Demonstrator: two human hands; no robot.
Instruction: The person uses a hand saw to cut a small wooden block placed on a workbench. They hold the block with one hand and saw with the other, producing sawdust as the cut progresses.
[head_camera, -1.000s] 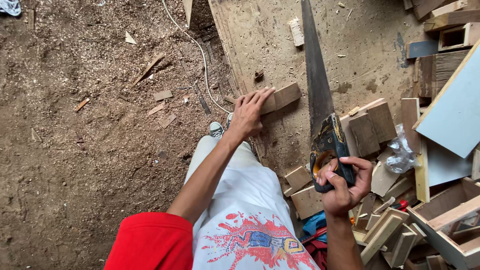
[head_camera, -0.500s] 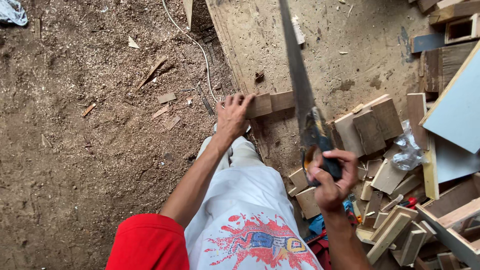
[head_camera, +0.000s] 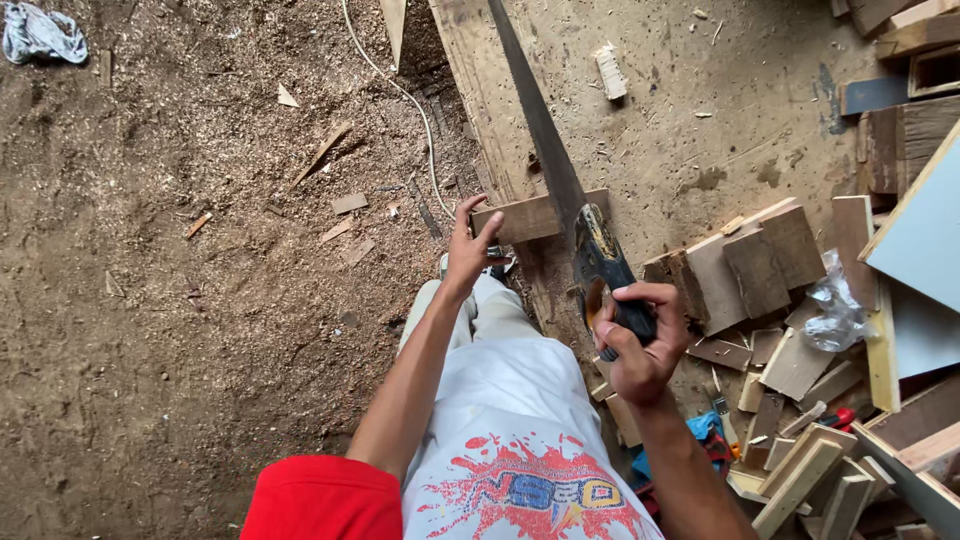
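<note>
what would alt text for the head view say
Seen from above, a person's right hand grips a handsaw whose blade lies across a small wooden block that the left hand steadies on a dusty board. Sawdust covers the ground, and wood offcuts are piled at right.

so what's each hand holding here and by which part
The right hand grips a hand saw by its handle. The left hand holds a short wooden block by its left end, at the board's edge.

The saw (head_camera: 545, 150) tip runs off the top edge; the right hand (head_camera: 640, 345) hides its handle's grip.
</note>
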